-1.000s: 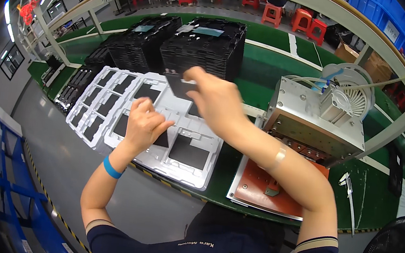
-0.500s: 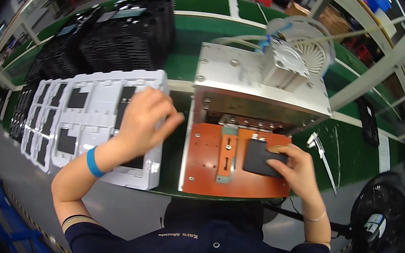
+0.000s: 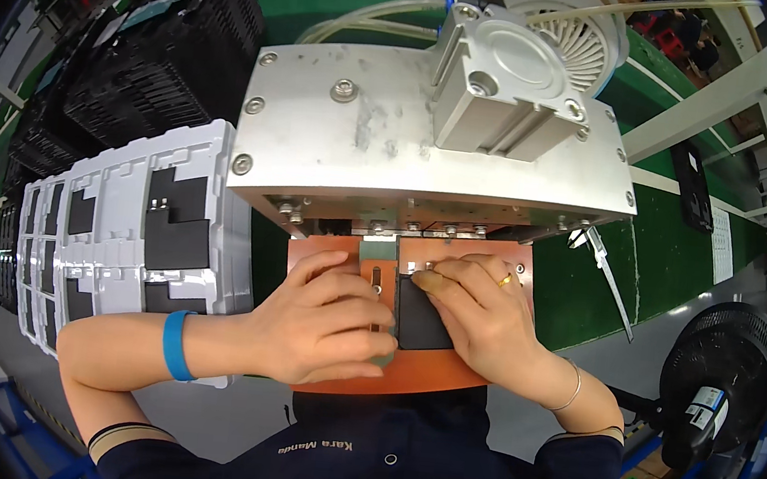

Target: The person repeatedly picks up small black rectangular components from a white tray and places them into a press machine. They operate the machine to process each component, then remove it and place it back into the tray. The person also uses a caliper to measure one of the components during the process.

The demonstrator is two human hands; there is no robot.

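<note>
A flat black battery cell (image 3: 420, 320) with small metal tabs at its far edge lies on the orange plate (image 3: 416, 378) of a metal press. My right hand (image 3: 492, 321) covers its right side, thumb and fingers together at the far edge by the tabs. My left hand (image 3: 323, 322) hovers over the plate's left part, fingers loosely bent and apart, holding nothing. Its fingertips come close to the orange guide strip (image 3: 378, 272) along the cell's left side. What lies under my right palm is hidden.
Above the plate stands the silver press body (image 3: 376, 136) with a cylinder (image 3: 513, 75) on top. At left, white trays (image 3: 110, 258) hold several black cells; black trays (image 3: 169, 58) are stacked behind. A caliper (image 3: 607, 268) and a fan (image 3: 714, 386) are at right.
My left hand has moved right, from above the white tray to the plate. My right hand has shifted to the cell's far edge, and the cell now sits against the guide strip. The view has moved closer.
</note>
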